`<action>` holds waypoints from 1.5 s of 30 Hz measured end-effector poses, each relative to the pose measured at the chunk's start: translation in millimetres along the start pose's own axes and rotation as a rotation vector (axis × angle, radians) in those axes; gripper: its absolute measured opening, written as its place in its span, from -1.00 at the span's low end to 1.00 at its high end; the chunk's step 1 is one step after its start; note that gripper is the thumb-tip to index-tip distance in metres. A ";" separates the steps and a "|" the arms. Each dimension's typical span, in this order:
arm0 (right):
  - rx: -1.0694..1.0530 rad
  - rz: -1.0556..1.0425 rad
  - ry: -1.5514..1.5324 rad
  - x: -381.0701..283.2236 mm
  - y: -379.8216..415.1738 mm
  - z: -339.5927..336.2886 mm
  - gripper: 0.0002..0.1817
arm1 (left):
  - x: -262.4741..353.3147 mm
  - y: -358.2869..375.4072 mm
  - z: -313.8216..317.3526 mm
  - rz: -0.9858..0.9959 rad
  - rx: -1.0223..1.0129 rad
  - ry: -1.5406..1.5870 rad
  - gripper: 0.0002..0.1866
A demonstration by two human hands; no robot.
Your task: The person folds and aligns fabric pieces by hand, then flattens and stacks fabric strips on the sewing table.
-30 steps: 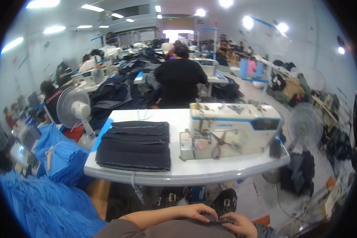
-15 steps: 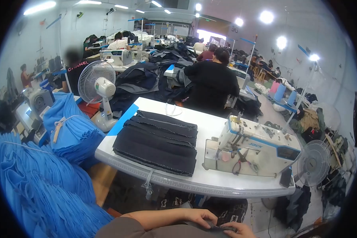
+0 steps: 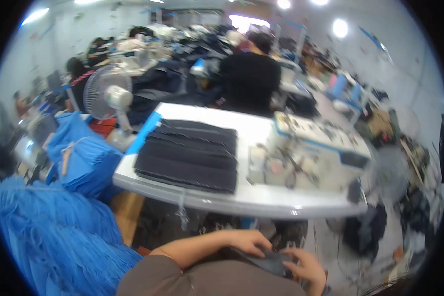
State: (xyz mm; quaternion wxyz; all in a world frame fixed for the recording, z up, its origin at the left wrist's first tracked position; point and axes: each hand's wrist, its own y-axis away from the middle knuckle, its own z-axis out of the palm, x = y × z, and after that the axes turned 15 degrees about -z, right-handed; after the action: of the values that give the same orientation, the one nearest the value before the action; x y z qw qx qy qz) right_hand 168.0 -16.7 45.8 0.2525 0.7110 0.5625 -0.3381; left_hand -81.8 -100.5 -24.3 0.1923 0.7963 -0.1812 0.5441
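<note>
Low in the view, in front of my body, a dark grey piece of fabric (image 3: 271, 263) lies between my two hands. My left hand (image 3: 250, 241) is closed on its left part, thumb and fingers pinching the cloth. My right hand (image 3: 305, 265) grips the right edge of the same piece with bent fingers. Beyond them, a stack of dark fabric pieces (image 3: 187, 155) rests on the white sewing table (image 3: 197, 196), left of a sewing machine (image 3: 320, 153). The picture is blurred.
Blue fabric bundles (image 3: 59, 232) fill the left side, beside a standing fan (image 3: 117, 96). Another fan (image 3: 390, 172) stands right of the table. A person in black (image 3: 251, 79) sits beyond the table, with dark cloth heaps around.
The view has tilted down, so the table sits higher in the picture. Both hands have come up into view, and more of the grey fabric shows between them.
</note>
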 end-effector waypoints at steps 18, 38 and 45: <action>0.163 -0.125 -0.148 17.6 -3.4 17.3 -0.67 | -5.6 -22.9 15.4 -0.054 0.026 0.113 -0.79; 0.370 -0.049 -0.421 95.8 -7.6 -11.7 -0.83 | -25.4 -100.0 -3.1 -0.025 -0.088 0.099 -0.71; 0.260 0.118 -0.731 116.3 3.1 -0.9 -0.81 | -49.5 -119.2 -29.5 -0.035 -0.147 0.404 -0.57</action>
State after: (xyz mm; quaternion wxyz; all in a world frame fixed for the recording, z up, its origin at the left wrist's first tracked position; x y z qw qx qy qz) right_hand 187.3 56.5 -42.6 0.3629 0.6010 0.3462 -0.6223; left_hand -62.9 20.8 -73.8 0.2917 0.6579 -0.1641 0.6746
